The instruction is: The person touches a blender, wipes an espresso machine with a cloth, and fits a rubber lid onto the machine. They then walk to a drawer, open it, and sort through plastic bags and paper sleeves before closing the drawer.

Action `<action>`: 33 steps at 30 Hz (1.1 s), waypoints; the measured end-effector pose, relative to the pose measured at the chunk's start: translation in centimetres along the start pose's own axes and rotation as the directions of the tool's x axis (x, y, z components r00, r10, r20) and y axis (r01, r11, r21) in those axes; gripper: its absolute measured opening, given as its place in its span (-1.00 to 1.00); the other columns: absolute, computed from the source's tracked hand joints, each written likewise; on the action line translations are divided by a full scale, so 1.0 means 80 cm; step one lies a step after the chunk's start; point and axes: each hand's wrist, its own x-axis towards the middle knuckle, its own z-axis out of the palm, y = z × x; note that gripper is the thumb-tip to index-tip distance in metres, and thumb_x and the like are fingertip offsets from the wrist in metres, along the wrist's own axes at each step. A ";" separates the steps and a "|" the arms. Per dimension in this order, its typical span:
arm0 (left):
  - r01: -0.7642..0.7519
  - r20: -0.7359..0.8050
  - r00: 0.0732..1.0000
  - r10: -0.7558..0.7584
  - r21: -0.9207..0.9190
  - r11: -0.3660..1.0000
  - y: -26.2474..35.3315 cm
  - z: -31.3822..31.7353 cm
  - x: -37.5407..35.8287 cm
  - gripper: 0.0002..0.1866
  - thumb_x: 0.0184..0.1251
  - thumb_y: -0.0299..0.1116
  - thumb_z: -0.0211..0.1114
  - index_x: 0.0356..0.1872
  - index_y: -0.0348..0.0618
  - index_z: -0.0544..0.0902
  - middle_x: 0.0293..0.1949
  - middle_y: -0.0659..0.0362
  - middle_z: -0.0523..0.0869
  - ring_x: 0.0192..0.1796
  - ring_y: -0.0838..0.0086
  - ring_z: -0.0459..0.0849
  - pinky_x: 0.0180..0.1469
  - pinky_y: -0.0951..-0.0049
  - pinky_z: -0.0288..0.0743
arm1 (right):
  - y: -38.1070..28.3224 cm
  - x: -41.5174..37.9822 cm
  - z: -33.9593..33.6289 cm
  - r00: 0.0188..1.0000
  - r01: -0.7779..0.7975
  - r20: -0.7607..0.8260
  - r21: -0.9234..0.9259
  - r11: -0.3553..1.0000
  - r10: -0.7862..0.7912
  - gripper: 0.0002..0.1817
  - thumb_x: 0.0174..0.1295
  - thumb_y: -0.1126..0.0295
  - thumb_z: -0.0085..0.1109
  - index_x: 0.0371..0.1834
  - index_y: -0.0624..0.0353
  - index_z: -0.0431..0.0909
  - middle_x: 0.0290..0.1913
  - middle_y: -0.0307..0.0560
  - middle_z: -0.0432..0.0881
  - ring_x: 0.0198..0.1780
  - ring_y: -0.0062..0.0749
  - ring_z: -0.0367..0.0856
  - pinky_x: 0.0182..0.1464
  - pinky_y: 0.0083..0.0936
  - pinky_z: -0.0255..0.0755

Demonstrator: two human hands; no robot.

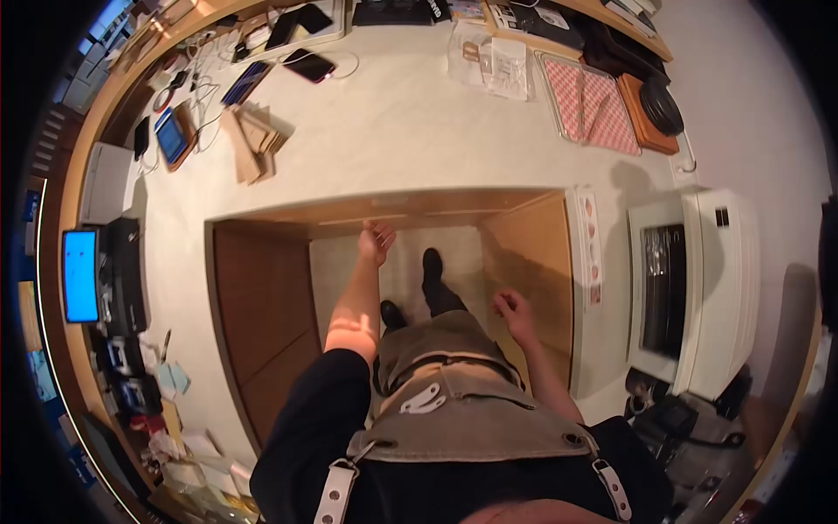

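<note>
My left hand [376, 243] is held out in front of me over the opening in the counter, its fingers apart and nothing in it. Over the right part of the same opening is my right hand [512, 313], its fingers curled; whether they hold anything is too small to tell. Neither hand touches the wooden walls [524, 253] around the opening. Below them show my dark shoes [432, 262] and a grey-brown apron [471, 428] with pale straps.
Folded brown paper [250, 144], phones [309, 65] and cables lie at the back left. A checked red tray [589, 105] is at the back right. To the right stands a white oven-like appliance [716, 288]; at the left, a blue screen [81, 276].
</note>
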 end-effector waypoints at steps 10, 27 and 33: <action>-0.162 0.136 0.953 0.272 -0.529 0.833 -0.057 0.032 0.140 -0.27 0.56 0.29 -0.01 0.50 -0.01 0.40 0.44 0.08 0.55 0.40 0.03 0.56 0.39 -0.28 0.45 | -0.334 0.412 0.045 0.593 0.730 0.273 -0.581 0.361 -0.758 -0.63 0.48 0.31 0.24 0.26 0.22 0.59 0.34 0.13 0.59 0.39 0.05 0.52 0.44 -0.15 0.34; 0.050 -0.075 0.994 -0.085 -0.382 0.923 -0.119 -0.081 0.063 -0.29 0.50 0.33 -0.06 0.47 0.13 0.39 0.41 0.17 0.44 0.55 0.18 0.30 0.44 -0.32 0.19 | -0.306 0.528 0.067 0.458 0.453 0.197 -0.891 0.037 -0.867 -0.45 0.48 -0.07 0.16 0.42 -0.07 0.57 0.52 0.20 0.43 0.56 0.04 0.35 0.55 0.39 -0.06; 0.079 -0.076 0.986 -0.149 -0.571 0.817 -0.060 -0.072 -0.180 -0.25 0.64 0.22 -0.06 0.52 -0.20 0.24 0.45 -0.12 0.32 0.47 -0.14 0.37 0.42 -0.49 0.36 | -0.293 0.532 0.081 0.469 0.359 0.053 -0.923 0.136 -0.882 -0.58 0.49 0.14 0.13 0.33 -0.01 0.60 0.33 -0.02 0.65 0.42 -0.12 0.53 0.57 0.21 0.00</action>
